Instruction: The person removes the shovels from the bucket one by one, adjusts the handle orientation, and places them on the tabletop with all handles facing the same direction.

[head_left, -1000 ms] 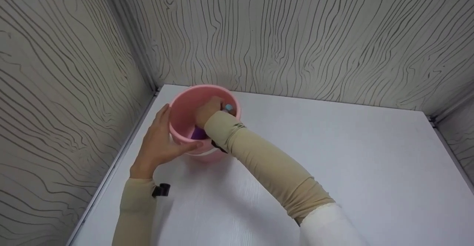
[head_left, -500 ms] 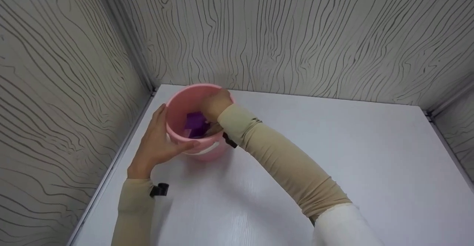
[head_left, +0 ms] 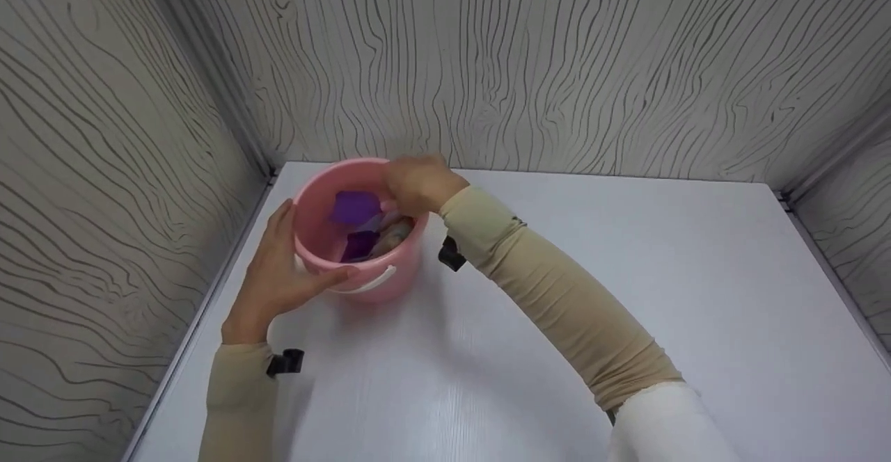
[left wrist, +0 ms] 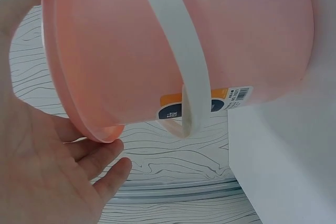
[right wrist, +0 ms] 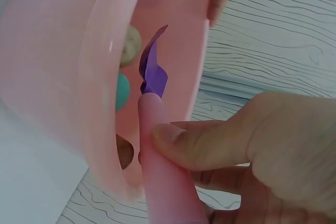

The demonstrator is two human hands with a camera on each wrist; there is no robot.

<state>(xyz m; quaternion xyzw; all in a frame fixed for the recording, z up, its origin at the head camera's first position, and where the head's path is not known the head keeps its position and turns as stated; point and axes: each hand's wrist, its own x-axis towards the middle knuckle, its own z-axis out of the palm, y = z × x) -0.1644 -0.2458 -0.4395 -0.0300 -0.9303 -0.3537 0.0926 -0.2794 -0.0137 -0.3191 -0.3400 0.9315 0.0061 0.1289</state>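
Note:
A pink bucket (head_left: 393,277) with a white handle stands upright at the back left of the table. My left hand (head_left: 275,274) holds its rim from the left, thumb across the near side and fingers on the outside. At the bucket's right rim, my right hand (head_left: 423,184) grips the pink handle of what looks like a toy shovel (right wrist: 163,156); its purple blade (right wrist: 153,74) points into the bucket. Lower inside lie another dark purple piece (head_left: 360,245), a pale rounded thing (right wrist: 131,45), a teal one (right wrist: 122,92) and a brown one (right wrist: 125,151).
The white table (head_left: 592,295) stretches to the right of the bucket. Wood-grain panels (head_left: 487,65) enclose the back and left sides, close to the bucket. A label (left wrist: 231,98) sits on the bucket's outer wall.
From deep inside the bucket, my right hand has risen to the right rim, and the purple blade has come up into view. My left hand keeps its hold on the rim.

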